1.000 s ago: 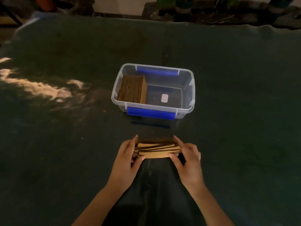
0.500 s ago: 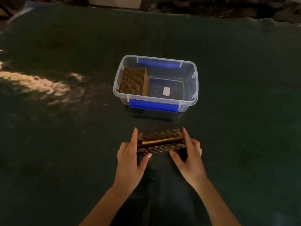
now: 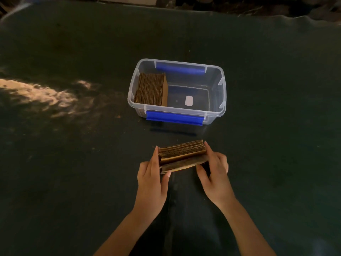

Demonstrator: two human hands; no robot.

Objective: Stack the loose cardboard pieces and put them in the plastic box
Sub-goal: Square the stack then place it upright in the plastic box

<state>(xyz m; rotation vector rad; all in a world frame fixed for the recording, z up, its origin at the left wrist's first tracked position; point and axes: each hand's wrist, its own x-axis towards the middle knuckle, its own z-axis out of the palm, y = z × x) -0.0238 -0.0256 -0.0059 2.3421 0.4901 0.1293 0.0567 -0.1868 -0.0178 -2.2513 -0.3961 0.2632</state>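
A bundle of brown cardboard pieces (image 3: pixel 181 155) stands on edge on the dark table, pressed between both hands. My left hand (image 3: pixel 152 179) grips its left end and my right hand (image 3: pixel 215 174) grips its right end. Behind it sits the clear plastic box (image 3: pixel 220 100) with blue clips. Inside the box, an earlier stack of cardboard pieces (image 3: pixel 151 89) stands on edge against the left wall. The right part of the box floor shows only a small white label (image 3: pixel 188 100).
The dark green table cover (image 3: pixel 73 163) fills the view, with a patch of light (image 3: pixel 36 92) at the left. Clutter lies beyond the far table edge.
The bundle has been tipped up from lying flat onto its edge, and the pieces are squeezed closer together. Both hands stay at its ends.
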